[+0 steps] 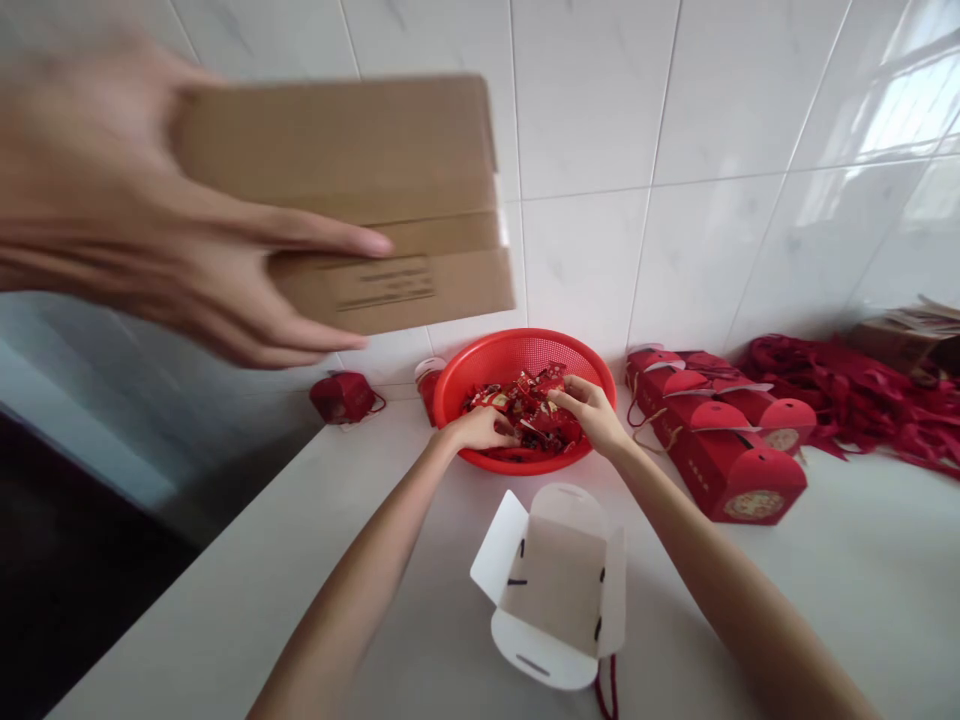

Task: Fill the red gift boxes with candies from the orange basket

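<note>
A red plastic colander (pixel 450 385) against the wall holds a heap of red-wrapped candies (pixel 525 395). My left hand (pixel 480 428) reaches over its near left rim, the fingers curled down among the candies with their tips partly hidden. At the right side of the heap, my right hand (pixel 590 408) has its thumb and fingers bent around red wrappers. In front of the colander lies an open gift box (pixel 559 580), its white inside facing up and its flaps spread. A red cord (pixel 609 690) hangs from its near side.
Another person's hand (pixel 172 220) holds a brown cardboard box (pixel 352 160) in the air at upper left. Several closed red gift boxes (pixel 739 450) stand at right, beside a pile of red ribbon (pixel 840 390). One small red box (pixel 343 397) sits near the table's left edge.
</note>
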`<state>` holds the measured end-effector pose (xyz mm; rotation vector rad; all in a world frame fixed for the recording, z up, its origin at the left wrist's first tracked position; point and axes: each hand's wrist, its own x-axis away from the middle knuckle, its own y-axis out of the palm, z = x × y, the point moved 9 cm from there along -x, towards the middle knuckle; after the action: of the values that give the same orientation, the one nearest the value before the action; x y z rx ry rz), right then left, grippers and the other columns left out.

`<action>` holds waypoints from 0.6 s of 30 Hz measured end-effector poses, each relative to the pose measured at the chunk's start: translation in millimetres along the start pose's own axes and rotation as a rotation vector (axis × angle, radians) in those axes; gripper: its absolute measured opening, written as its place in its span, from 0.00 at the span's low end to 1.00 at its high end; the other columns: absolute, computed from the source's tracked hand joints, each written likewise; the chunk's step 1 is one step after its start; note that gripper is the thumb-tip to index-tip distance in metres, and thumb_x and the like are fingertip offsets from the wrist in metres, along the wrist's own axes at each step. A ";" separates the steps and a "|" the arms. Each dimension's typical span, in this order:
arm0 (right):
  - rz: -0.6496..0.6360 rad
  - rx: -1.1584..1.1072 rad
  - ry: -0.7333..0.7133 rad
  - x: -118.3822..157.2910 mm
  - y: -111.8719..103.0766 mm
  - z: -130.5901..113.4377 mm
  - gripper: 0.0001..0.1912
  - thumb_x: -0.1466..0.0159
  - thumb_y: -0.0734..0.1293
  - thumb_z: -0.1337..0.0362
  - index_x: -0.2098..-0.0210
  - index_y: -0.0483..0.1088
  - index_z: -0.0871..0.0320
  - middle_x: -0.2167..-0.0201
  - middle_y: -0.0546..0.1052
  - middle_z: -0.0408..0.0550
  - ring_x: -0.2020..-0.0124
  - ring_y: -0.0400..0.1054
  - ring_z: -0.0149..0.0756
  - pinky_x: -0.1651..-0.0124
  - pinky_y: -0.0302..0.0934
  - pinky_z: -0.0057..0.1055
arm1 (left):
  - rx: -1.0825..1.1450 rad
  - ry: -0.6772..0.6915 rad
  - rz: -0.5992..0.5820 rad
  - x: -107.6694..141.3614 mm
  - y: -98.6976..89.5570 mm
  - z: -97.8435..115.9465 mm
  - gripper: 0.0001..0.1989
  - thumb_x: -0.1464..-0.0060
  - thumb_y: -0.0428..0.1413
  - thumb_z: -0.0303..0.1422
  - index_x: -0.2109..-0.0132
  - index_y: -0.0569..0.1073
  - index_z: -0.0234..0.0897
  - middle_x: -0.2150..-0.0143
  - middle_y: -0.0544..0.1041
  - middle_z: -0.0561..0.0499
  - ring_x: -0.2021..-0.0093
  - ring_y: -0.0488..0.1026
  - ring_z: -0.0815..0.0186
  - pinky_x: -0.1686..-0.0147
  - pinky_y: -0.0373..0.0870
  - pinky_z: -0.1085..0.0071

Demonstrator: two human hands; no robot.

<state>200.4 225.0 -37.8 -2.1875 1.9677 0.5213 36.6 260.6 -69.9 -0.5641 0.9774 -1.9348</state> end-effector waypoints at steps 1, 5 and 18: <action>0.010 -0.016 0.008 -0.3 -1.0 0.8 0.19 0.51 0.75 0.49 0.73 0.69 0.55 0.76 0.72 0.41 0.74 0.65 0.32 0.71 0.62 0.29 | 0.009 -0.013 0.001 -1.4 0.3 -2.1 0.09 0.61 0.66 0.39 0.71 0.82 0.40 0.71 0.82 0.49 0.70 0.76 0.59 0.69 0.66 0.71; 0.067 -0.037 0.005 -2.2 -8.5 4.5 0.19 0.52 0.75 0.48 0.74 0.69 0.55 0.76 0.72 0.41 0.75 0.64 0.32 0.71 0.61 0.29 | -0.050 -0.089 0.016 -13.3 5.6 -10.4 0.07 0.62 0.66 0.38 0.75 0.79 0.41 0.76 0.79 0.51 0.72 0.75 0.60 0.71 0.66 0.72; 0.073 -0.080 0.026 -1.0 -9.3 4.0 0.17 0.52 0.75 0.51 0.74 0.70 0.55 0.75 0.74 0.42 0.73 0.66 0.33 0.68 0.62 0.31 | -0.213 -0.230 0.080 -30.7 22.3 -11.9 0.10 0.68 0.67 0.32 0.75 0.74 0.38 0.60 0.80 0.34 0.51 0.75 0.38 0.49 0.67 0.52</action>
<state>208.9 228.4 -42.2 -2.1864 2.0810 0.5953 55.3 284.9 -95.3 -0.8366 1.0458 -1.6637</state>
